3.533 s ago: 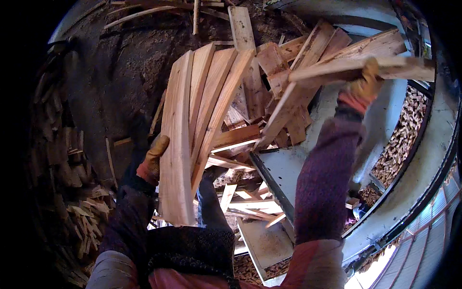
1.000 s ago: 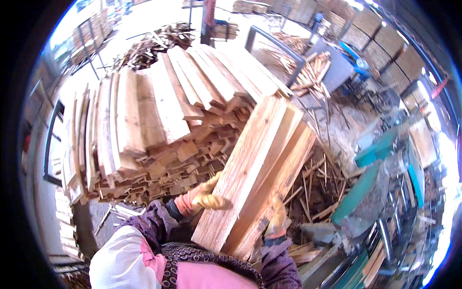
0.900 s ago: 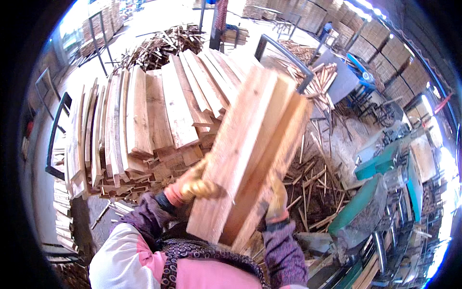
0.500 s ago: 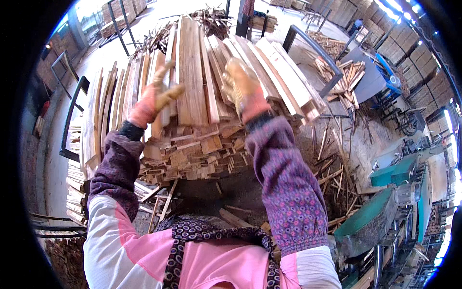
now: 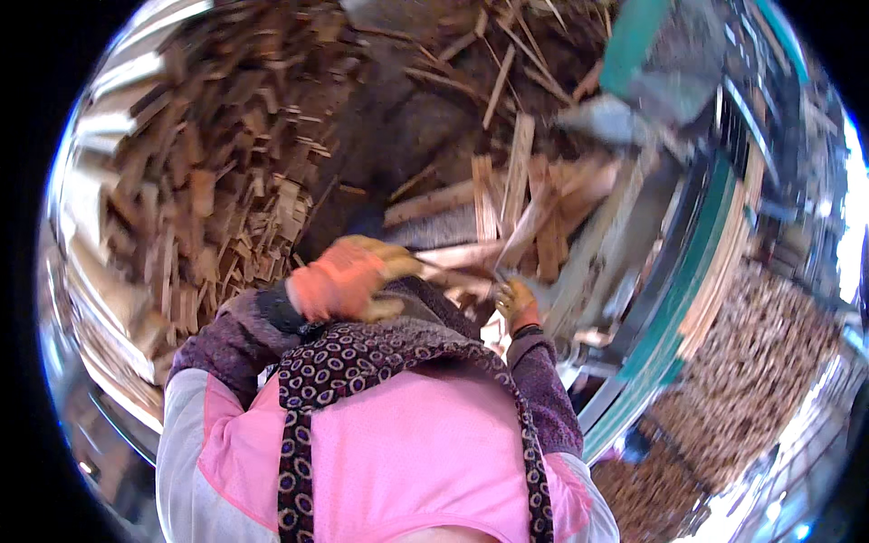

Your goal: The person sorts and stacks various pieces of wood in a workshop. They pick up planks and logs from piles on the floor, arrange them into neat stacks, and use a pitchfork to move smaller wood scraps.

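Observation:
My left hand [image 5: 348, 276], in an orange and yellow work glove, is in front of my apron [image 5: 353, 366]. Its fingers point right and its thumb stands apart; I see nothing held in it. Further right is my right hand [image 5: 518, 303], gloved the same way, its fingers curled in beside a loose heap of wooden strips [image 5: 548, 231]. Blur hides what those fingers close on. A thin wooden strip [image 5: 462, 270] crosses the gap between both hands, and whether either hand touches it I cannot tell.
A large stack of wooden slats [image 5: 204, 195] rises on the left, end faces toward me. Scattered offcuts [image 5: 498, 86] lie on the dirty floor ahead. Close on the right stands a machine with a long green edge [image 5: 688, 281], with more piled wood [image 5: 751, 353] beyond it.
The view has swung down and right, from the top of the slat stack to the loose strips beside the machine. Both hands have left the stack and come back near my waist.

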A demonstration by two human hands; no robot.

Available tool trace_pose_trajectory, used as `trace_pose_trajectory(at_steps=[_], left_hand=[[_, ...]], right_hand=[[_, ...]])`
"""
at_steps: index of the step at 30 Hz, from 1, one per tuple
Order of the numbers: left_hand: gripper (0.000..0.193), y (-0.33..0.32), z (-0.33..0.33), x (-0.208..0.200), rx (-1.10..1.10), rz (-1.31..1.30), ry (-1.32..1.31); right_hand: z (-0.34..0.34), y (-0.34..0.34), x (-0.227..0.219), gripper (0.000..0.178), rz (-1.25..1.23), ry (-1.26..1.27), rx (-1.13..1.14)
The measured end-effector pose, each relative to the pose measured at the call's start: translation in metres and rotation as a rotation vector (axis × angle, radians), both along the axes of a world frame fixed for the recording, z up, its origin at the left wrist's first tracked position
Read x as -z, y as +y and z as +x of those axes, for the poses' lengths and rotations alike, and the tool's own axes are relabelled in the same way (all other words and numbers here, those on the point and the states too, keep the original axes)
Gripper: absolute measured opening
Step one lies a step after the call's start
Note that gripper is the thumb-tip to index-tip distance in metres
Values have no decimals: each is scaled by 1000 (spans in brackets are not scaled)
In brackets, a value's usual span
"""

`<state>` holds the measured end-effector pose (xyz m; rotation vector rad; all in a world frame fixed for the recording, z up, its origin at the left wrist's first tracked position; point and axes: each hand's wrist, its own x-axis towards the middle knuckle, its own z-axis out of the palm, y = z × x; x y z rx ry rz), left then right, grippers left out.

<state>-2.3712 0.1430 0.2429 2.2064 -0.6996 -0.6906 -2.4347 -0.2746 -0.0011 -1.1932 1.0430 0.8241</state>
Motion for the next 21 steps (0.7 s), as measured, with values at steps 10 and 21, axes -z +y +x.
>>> trace_pose_trajectory(at_steps=[10, 21], left_hand=[[55, -79, 117, 273, 111, 269, 359], [60, -95, -16, 579, -451, 6, 1061]], right_hand=[[-229, -10, 111, 50, -213, 554, 372], [-177, 17, 506, 69, -83, 503, 317]])
